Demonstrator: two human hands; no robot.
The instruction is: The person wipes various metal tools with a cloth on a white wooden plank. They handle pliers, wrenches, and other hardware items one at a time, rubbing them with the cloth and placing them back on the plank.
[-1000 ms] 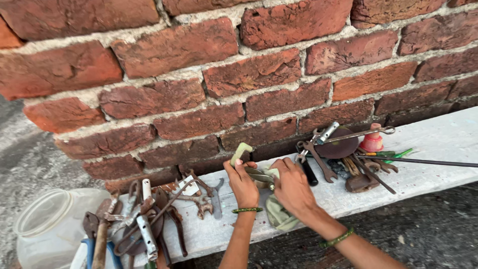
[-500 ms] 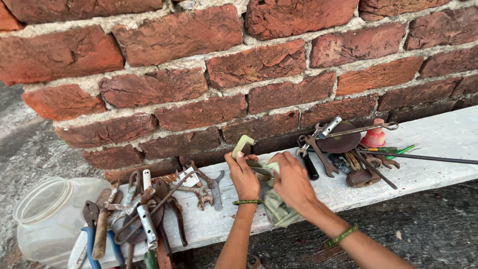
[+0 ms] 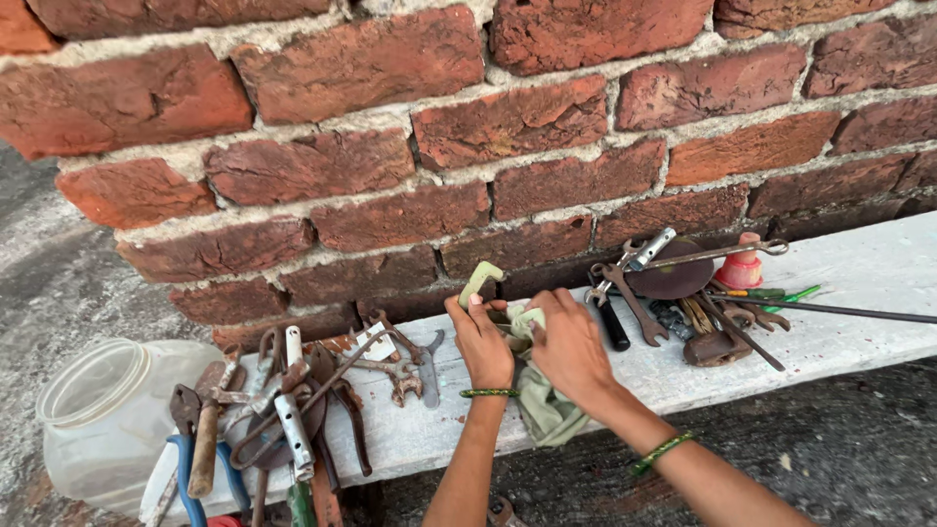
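Both hands grip at the plank (image 3: pixel 859 293): left hand (image 3: pixel 485 342) pinching a pale tool (image 3: pixel 480 283), right hand (image 3: pixel 569 344) clenching the rag (image 3: pixel 543 410); best wipe firmly, tool steady.

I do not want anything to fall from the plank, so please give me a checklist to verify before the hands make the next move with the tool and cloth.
1. Left hand grips the small pale tool: ok, fingers are closed around it.
2. Right hand is on the greenish cloth: ok.
3. Cloth is fully on the white plank: not ok, one end hangs over the front edge.
4. Rusty tool pile on the left is stable: not ok, several pieces overhang the edge.
5. Tool heap on the right is apart from the hands: ok.
6. Which part of the tool is being wiped: cannot tell.
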